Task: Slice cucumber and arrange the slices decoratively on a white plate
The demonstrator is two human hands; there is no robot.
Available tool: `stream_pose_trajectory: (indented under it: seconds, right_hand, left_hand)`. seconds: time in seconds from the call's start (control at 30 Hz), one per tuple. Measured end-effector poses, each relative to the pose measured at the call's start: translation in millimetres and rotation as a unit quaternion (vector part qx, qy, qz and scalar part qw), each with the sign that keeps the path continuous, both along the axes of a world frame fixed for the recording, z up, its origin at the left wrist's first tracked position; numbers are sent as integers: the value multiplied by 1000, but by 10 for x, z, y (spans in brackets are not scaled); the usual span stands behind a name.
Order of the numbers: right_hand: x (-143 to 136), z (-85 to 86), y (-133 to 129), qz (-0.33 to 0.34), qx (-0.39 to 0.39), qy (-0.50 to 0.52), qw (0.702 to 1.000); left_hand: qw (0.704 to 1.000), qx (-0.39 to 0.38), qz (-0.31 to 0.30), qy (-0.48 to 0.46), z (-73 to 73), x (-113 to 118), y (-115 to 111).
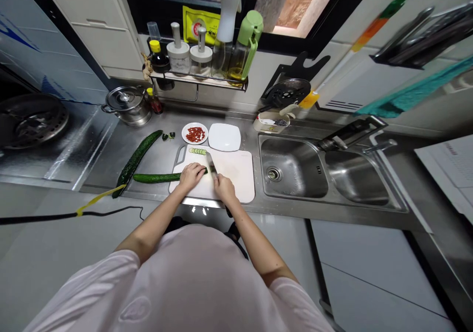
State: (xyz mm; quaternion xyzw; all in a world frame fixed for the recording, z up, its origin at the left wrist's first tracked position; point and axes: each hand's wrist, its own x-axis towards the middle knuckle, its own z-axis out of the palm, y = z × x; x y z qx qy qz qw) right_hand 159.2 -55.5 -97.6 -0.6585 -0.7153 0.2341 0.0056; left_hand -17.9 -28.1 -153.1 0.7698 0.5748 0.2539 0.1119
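Note:
My left hand (192, 175) presses a cucumber (157, 178) down on the white cutting board (236, 174), its fingers closed over the part near the cut end. The rest of that cucumber reaches left past the board onto the steel counter. In my right hand (223, 188) is a kitchen knife (211, 162), its blade upright beside the cucumber's right end. A short row of thin cucumber slices (197, 151) lies near the board's top edge. Left of the board rests another whole cucumber (138, 157), with small dark green end pieces (168, 136) by its upper tip.
Behind the board stand a plate of chopped red pieces (195, 133) and a white square plate (224, 137). To the right is a double sink (293, 167). A lidded steel pot (127, 105) stands back left, below a rack (199, 78) of bottles and jars.

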Motion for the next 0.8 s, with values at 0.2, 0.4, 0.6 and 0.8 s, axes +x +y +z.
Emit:
stream_pose_trajectory:
  seconds: [0.2, 0.4, 0.6, 0.8]
  right_hand:
    - [-18, 37, 4, 2, -20, -4, 1000]
    - [-51, 67, 16, 16, -18, -8, 1000]
    - [-88, 75, 18, 22, -17, -7, 1000]
    - [-111, 85, 17, 24, -20, -10, 999]
  left_hand:
    - [1000, -1, -2, -7, -17, -6, 5]
    - [1000, 5, -13, -4, -25, -17, 10]
    - [1000, 15, -16, -1, -25, -15, -2]
    - [1000, 17, -13, 5, -24, -9, 1]
